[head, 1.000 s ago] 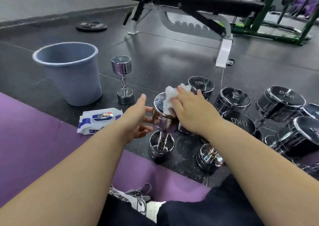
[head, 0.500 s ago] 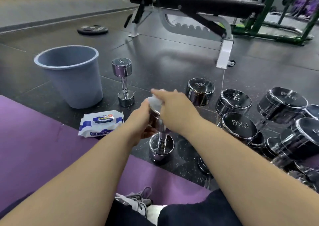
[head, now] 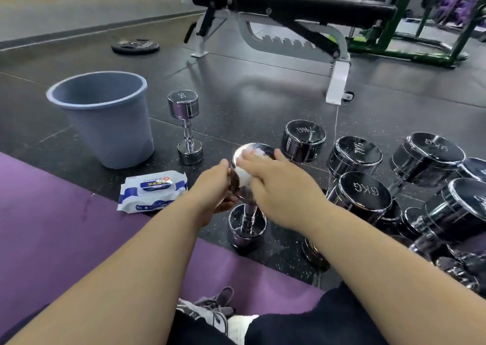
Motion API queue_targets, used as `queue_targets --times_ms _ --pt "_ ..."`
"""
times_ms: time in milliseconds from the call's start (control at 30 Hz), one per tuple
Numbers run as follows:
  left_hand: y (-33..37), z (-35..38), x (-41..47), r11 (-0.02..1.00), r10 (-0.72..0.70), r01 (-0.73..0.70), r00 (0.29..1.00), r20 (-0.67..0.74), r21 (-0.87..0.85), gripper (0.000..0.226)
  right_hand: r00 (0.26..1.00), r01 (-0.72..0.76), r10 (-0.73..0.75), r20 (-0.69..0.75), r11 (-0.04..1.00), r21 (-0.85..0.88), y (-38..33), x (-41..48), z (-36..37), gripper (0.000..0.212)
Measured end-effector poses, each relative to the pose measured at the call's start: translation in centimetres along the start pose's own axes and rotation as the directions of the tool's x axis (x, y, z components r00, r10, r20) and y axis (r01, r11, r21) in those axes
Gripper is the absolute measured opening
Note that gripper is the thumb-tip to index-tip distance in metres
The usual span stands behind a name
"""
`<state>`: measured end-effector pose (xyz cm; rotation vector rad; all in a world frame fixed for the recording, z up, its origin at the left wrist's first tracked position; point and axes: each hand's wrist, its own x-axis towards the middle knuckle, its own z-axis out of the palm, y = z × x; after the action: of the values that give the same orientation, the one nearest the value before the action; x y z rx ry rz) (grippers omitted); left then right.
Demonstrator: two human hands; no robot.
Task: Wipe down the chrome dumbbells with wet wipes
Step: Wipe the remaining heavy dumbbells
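Observation:
A chrome dumbbell (head: 246,225) stands on end on the black floor in front of me. My left hand (head: 210,189) grips its upper head from the left side. My right hand (head: 278,186) presses a white wet wipe (head: 243,177) against the top and near side of that head. Another small chrome dumbbell (head: 185,126) stands upright behind, apart from my hands. Several larger chrome dumbbells (head: 365,194), marked 6KG and 7KG, cluster on the right. A pack of wet wipes (head: 152,190) lies at the mat's edge to the left.
A grey-blue plastic bin (head: 105,118) stands at the left on the floor. A purple mat (head: 52,226) runs under my arms. Behind are a black weight bench (head: 289,10), a weight plate (head: 135,46) and a green rack (head: 410,47). My shoe (head: 210,310) shows at the bottom.
My right hand slid the wipe from the far top of the dumbbell head over to its near left side. My left hand closed in and took hold of the head.

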<state>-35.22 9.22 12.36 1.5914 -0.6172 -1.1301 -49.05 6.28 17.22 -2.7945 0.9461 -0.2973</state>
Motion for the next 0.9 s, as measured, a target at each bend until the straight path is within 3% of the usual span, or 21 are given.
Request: queue_targets --times_ms 133,233,333,400,467,533,633,767,833,900 --pt "0.1 0.2 0.4 0.997 0.03 -0.025 0.998 -0.056 0.075 0.03 0.976 -0.219 0.218 0.025 0.973 0.075 1.8 2.5 -0.6 0.047" --pt "0.1 0.1 0.3 0.997 0.039 -0.037 0.999 -0.038 0.065 0.037 0.995 -0.097 0.097 -0.008 0.995 -0.025 0.3 3.8 0.7 0.045" --pt "-0.2 0.1 0.5 0.987 0.103 -0.104 0.995 0.009 0.124 0.028 0.967 0.048 -0.028 -0.255 0.996 0.072 -0.4 0.8 3.3 0.048" --pt "-0.3 0.2 0.8 0.984 0.107 -0.104 0.994 -0.012 0.145 0.021 0.932 0.029 0.071 -0.354 0.962 0.271 0.1 -0.9 3.9 0.048" --pt "-0.3 0.4 0.6 0.991 0.076 -0.068 0.995 -0.06 0.116 0.025 0.91 -0.082 0.253 -0.329 0.887 0.455 0.9 -0.6 3.5 0.045" --pt "-0.2 0.5 0.2 0.994 0.058 -0.051 0.996 -0.073 0.102 0.028 0.885 -0.19 0.376 -0.276 0.831 0.523 1.2 0.5 3.0 0.042" --pt "-0.2 0.4 -0.5 0.999 0.003 0.001 0.996 -0.091 0.045 0.034 0.846 -0.226 0.451 -0.284 0.786 0.576 0.6 0.2 3.5 0.043" --pt "-0.3 1.1 -1.6 1.0 0.005 -0.006 0.994 -0.114 -0.007 0.036 0.792 -0.147 0.536 -0.292 0.632 0.761 -2.7 -2.5 7.3 0.053" --pt "-0.5 1.7 -2.2 0.998 0.021 -0.03 0.986 -0.167 -0.052 0.036 0.754 -0.148 0.619 -0.22 0.486 0.861 -2.8 -1.1 7.3 0.05" --pt "-1.0 2.1 -2.5 0.997 0.04 -0.049 0.986 -0.163 -0.052 0.036 0.67 -0.204 0.74 -0.06 0.262 0.943 -0.7 1.4 5.9 0.043"
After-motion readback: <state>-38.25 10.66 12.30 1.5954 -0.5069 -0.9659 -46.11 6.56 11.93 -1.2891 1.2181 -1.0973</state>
